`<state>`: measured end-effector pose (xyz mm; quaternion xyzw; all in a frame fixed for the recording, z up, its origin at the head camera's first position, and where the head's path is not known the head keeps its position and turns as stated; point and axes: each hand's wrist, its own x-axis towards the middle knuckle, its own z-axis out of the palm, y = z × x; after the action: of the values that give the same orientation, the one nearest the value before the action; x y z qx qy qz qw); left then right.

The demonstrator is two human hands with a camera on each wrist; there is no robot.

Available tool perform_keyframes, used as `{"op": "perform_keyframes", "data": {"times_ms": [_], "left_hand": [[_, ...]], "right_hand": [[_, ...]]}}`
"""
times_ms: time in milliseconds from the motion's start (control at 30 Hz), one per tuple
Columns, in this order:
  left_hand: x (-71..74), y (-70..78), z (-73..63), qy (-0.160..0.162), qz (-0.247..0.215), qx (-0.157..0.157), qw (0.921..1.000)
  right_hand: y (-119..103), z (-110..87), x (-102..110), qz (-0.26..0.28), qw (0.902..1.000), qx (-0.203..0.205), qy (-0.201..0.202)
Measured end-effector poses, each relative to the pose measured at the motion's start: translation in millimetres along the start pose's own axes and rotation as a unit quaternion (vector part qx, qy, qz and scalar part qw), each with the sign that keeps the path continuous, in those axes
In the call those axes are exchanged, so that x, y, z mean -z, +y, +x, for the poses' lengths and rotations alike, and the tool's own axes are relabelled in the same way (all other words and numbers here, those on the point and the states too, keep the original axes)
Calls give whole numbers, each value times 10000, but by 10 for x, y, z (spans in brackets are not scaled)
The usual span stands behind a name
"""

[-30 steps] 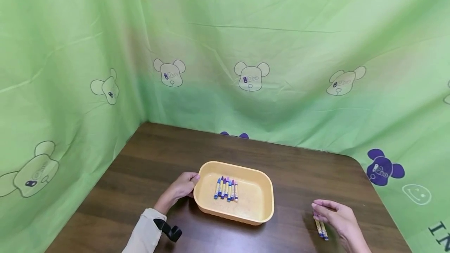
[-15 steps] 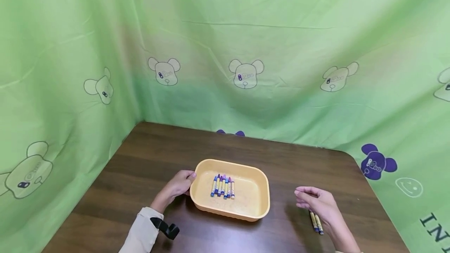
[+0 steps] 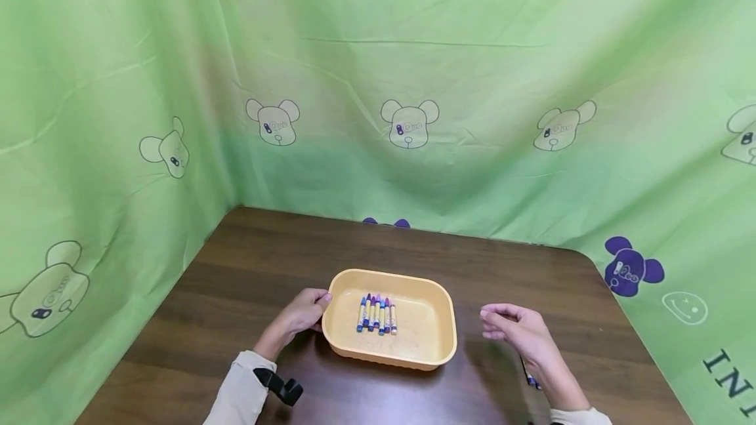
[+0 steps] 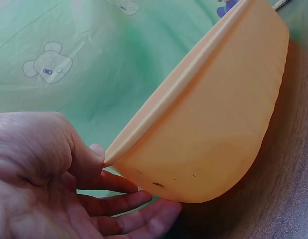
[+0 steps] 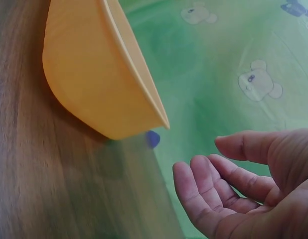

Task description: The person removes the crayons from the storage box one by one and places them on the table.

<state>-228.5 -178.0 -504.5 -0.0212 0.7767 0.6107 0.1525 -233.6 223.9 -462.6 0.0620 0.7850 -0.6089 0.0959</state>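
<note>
A yellow plastic basin [image 3: 422, 353] stands on the table, with a row of several crayons [image 3: 376, 315] lying side by side in it. My left hand [image 3: 302, 313] grips the basin's left end; the left wrist view shows the thumb [image 4: 95, 151] at the rim and the fingers against the outer wall. To the right of the basin is my right hand [image 3: 522, 333], holding nothing. In the right wrist view its fingers [image 5: 186, 184] are loosely bent, with a gap to the thumb. More crayons [image 3: 529, 376] lie on the table, mostly hidden behind the right hand and wrist.
The dark wooden table [image 3: 295, 241] reaches back to a green curtain [image 3: 472, 182] printed with bear heads, which also hangs along the left and right sides. A black strap [image 3: 277, 385] sits on the left wrist.
My right hand has moved left from over the loose crayons toward the basin. My left hand keeps its grip on the basin. The head view has shifted slightly.
</note>
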Motion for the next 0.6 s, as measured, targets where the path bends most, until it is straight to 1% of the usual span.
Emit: {"op": "perform_keyframes", "data": {"times_ms": [167,367,600], "left_hand": [[-11,-15,4,68,29,-33,10000],[-15,-37,8,66,24,-36,10000],[-26,-31,21,122,-68,44,9999]], "right_hand": [[-16,19,-76,76,9999,100,-91],[-75,45,-160,89,9996,152,-226],[-162,78,-266,159,9988,285,-375]]}}
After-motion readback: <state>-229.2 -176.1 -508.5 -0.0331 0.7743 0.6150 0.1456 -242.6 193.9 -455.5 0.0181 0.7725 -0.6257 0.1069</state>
